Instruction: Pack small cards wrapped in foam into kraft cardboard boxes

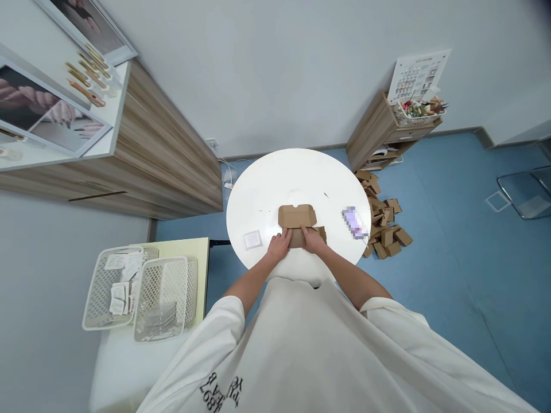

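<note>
A brown cardboard box [297, 217] lies partly unfolded on the round white table [262, 178], its lid flap spread flat toward the far side. My left hand [279, 244] grips the left end of the box, fingers over its near panel. On the right end, my right hand [314, 241] holds the cardboard, with a side flap sticking out past it. Both thumbs and parts of the fingers are hard to make out at this size. Left of my left hand lies a flat clear-and-white packet [252, 239].
A blurred purple item [355, 222] lies at the table's right. Several folded cardboard boxes [385, 229] are heaped on the blue floor beyond it. White baskets [161, 298] with packets stand lower left. A wooden cabinet [163, 143] and a small cabinet [370, 132] flank the table.
</note>
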Demonstrator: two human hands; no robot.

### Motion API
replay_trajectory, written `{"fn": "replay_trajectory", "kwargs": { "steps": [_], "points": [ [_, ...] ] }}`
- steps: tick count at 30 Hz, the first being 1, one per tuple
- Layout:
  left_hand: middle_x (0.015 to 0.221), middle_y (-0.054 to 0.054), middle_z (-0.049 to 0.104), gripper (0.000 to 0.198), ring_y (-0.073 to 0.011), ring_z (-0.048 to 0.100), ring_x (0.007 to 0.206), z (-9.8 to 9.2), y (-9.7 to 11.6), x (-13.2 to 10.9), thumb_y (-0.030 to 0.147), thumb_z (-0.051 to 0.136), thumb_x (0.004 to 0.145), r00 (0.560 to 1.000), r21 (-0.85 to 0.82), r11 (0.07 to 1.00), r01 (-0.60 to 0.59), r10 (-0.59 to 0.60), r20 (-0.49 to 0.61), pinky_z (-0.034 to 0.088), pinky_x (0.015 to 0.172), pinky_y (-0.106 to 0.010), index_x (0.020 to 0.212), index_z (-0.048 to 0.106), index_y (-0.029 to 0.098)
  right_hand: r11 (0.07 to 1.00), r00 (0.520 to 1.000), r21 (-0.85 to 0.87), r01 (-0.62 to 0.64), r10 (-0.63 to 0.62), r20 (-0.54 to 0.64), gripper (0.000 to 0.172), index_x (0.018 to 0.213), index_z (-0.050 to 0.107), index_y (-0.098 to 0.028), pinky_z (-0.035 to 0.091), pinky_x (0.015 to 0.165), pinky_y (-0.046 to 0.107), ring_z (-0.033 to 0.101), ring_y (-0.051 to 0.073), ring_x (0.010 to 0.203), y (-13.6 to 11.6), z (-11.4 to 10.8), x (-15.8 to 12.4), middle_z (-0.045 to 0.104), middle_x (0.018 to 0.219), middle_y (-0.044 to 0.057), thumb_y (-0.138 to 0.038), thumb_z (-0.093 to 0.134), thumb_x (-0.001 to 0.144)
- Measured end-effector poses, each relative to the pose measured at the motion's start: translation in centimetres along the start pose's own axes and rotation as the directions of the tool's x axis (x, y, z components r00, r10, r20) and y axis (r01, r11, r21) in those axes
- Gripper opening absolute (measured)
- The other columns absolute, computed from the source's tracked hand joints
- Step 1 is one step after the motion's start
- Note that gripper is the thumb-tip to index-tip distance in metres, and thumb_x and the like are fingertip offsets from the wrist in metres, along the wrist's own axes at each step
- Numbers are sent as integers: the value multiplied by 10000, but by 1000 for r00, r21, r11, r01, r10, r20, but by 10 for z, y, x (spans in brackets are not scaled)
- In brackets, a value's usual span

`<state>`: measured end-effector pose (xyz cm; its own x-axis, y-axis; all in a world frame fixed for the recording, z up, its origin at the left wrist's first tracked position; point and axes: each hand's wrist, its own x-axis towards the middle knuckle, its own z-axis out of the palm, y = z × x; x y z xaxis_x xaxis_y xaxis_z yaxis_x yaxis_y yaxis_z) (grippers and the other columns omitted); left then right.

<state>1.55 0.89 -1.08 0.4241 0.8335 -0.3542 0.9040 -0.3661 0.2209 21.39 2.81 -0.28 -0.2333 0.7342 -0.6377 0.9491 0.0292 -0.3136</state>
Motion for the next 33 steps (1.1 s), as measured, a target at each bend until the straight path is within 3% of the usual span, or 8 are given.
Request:
{"fn": "replay_trajectory", "kwargs": {
  "steps": [5, 7, 10, 16, 20, 24, 29, 33],
  "points": [
    [1523, -176, 366, 912, -311, 564, 1122, -1, -2, 7, 237, 761, 775, 999, 23, 999, -43, 43, -24, 427, 911, -400, 1518, 233, 234, 998, 988, -12, 57, -58, -142, 993, 1613, 33, -187, 401, 1014, 396, 481, 328, 1276, 10, 12, -18, 416, 1508, 178, -308, 645, 841],
    [1491, -174, 402, 936, -306, 577, 1107, 0, -3, 9, 241, 781, 763, 999, 29, 999, -43, 44, -28, 426, 906, -395, 1519, 229, 245, 998, 949, -27, 54, -60, -310, 869, 1593, 165, -227, 319, 1106, 415, 348, 323, 1388, 19, 22, -32, 347, 1556, 137, -309, 613, 854],
    [1462, -167, 430, 949, -301, 594, 1092, 1, -4, 10, 238, 792, 755, 999, 30, 999, -40, 41, -17, 423, 905, -390, 1518, 227, 259, 994, 872, 25, -106, 105, -479, 756, 1562, 244, -253, 273, 1132, 451, 281, 323, 1422, 37, 34, -49, 272, 1587, 128, -246, 548, 870],
    [1474, -175, 413, 950, -306, 618, 1069, 0, -2, 11, 235, 783, 760, 999, 14, 999, -33, 33, 12, 426, 903, -398, 1524, 219, 244, 973, 909, 138, -187, 224, -351, 716, 1533, 310, -260, 404, 995, 398, 460, 304, 1268, 55, 33, -33, 350, 1511, 153, -174, 538, 860],
    [1484, -177, 405, 923, -311, 625, 1067, -3, 0, 12, 234, 778, 762, 999, 26, 999, -26, 25, 35, 435, 904, -402, 1519, 250, 240, 962, 913, 196, -192, 248, -322, 586, 1444, 428, -244, 446, 900, 334, 547, 267, 1139, 46, 22, -20, 477, 1344, 139, -172, 540, 873],
    [1476, -188, 409, 965, -320, 625, 1075, -5, 2, 13, 229, 787, 752, 999, 28, 999, -26, 25, 41, 440, 908, -409, 1538, 228, 223, 949, 905, 294, -117, 224, -362, 580, 1443, 393, -263, 464, 780, 289, 615, 207, 967, 35, 16, -27, 501, 1299, 118, -88, 430, 891],
    [1449, -192, 431, 959, -313, 632, 1059, -5, 0, 14, 223, 798, 738, 999, 40, 999, -28, 26, 44, 447, 904, -398, 1530, 257, 211, 935, 884, 355, 12, 156, -441, 678, 1535, 199, -266, 476, 835, 304, 604, 209, 1041, 25, 20, -31, 540, 1308, 102, -119, 417, 910],
    [1422, -192, 440, 937, -315, 627, 1078, -5, 0, 15, 218, 803, 731, 999, 16, 999, -33, 33, 41, 451, 907, -397, 1513, 287, 201, 932, 893, 361, 32, 136, -429, 523, 1421, 361, -228, 479, 875, 307, 576, 211, 1101, 18, 29, -27, 559, 1280, 91, -271, 523, 926]
  ]
}}
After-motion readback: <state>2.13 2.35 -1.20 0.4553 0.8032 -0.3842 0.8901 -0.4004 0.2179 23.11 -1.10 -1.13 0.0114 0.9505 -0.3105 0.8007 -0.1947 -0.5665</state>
